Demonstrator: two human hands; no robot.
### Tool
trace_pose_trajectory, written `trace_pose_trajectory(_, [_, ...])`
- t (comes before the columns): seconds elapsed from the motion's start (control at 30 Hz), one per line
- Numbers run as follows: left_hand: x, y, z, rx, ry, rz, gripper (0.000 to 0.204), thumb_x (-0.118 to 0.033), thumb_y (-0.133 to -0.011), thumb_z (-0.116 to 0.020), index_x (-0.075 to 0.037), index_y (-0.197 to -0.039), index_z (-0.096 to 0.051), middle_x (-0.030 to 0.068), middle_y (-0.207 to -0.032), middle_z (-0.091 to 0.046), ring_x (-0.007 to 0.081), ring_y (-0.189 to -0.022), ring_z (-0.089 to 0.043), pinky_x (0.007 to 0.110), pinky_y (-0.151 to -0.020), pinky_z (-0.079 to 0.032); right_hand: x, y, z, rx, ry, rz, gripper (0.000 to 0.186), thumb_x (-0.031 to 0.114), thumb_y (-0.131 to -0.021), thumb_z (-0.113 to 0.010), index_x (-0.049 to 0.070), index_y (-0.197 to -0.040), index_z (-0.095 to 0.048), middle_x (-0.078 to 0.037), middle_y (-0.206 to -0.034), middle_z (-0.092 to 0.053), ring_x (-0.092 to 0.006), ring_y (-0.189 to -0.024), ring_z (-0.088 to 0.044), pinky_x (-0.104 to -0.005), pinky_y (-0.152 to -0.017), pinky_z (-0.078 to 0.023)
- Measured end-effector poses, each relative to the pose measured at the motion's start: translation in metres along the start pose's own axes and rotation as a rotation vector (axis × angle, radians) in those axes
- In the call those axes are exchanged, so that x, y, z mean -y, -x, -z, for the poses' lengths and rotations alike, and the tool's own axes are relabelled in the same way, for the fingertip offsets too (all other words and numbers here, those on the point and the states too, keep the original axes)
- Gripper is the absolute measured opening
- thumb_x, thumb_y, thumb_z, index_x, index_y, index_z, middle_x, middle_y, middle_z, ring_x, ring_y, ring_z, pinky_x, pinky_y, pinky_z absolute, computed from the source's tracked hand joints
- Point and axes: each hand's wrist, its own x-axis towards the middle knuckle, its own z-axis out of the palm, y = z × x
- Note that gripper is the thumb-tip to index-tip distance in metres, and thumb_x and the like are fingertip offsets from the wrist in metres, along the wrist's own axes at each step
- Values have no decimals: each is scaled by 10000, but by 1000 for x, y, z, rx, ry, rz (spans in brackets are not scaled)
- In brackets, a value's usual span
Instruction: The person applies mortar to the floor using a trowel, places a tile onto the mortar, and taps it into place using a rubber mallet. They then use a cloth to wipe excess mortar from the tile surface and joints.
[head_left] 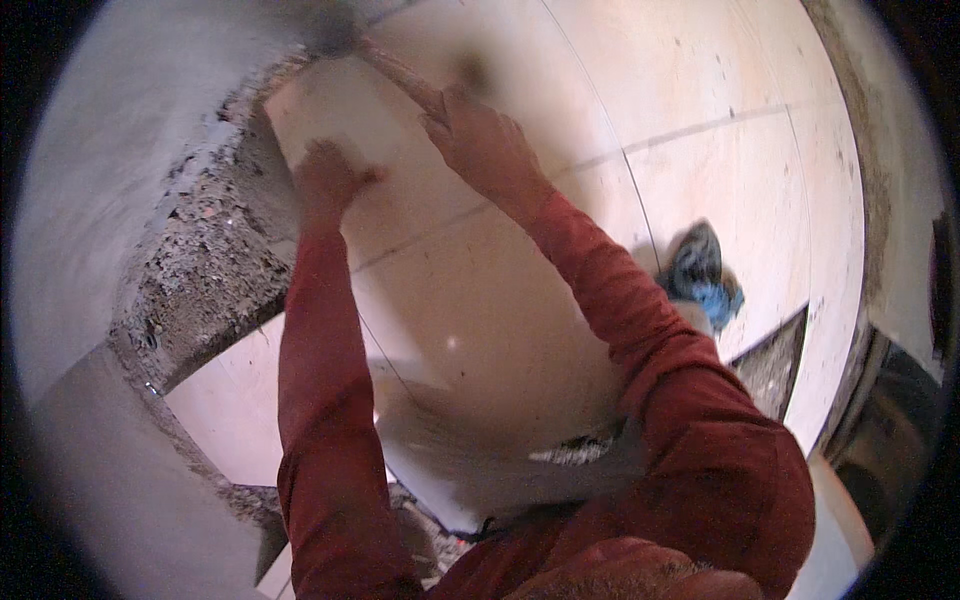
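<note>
My right hand is closed around the wooden handle of a mallet. Its dark, blurred head lies at the far end, beside the wall. To the left, my left hand rests on a pale floor tile, with its thumb out and its fingers apart and somewhat blurred. That tile's left edge borders a strip of rough grey mortar.
A grey wall runs along the left side beyond the mortar. More pale tiles with dark joints spread to the right. A dark grey and blue bundle lies beside my right forearm. An untiled gap shows at lower right.
</note>
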Motion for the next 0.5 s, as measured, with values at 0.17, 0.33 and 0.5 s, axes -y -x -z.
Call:
trace_pose_trajectory(0.17, [-11, -9, 39, 299, 228, 110, 1075, -775, -675, -771, 36, -1347, -556, 306, -1332, -605, 453, -1204, -622, 524, -986, -518, -33, 70, -16, 101, 68, -141, 309, 333, -1026, -545, 37, -1104, -499, -219, -854, -698, -465, -744, -694, -581, -666, -565])
trace_pose_trajectory(0.33, [17, -7, 11, 259, 82, 79, 1068, -792, -701, -736, 42, -1341, -552, 303, -1322, -611, 473, -1191, -621, 524, -967, -526, 4, 95, 21, 118, -73, -241, 319, 349, -1026, -556, 47, -1112, -502, -220, -848, -695, -458, -765, -699, -577, -661, -558])
trace_pose_trajectory(0.5, [-8, -15, 40, 343, 202, 60, 1062, -796, -712, -724, 53, -1326, -549, 309, -1313, -612, 474, -1181, -626, 523, -960, -530, -36, 123, 11, 110, 5, -401, 331, 341, -1018, -591, 28, -1089, -510, -239, -854, -685, -454, -820, -685, -568, -729, -531])
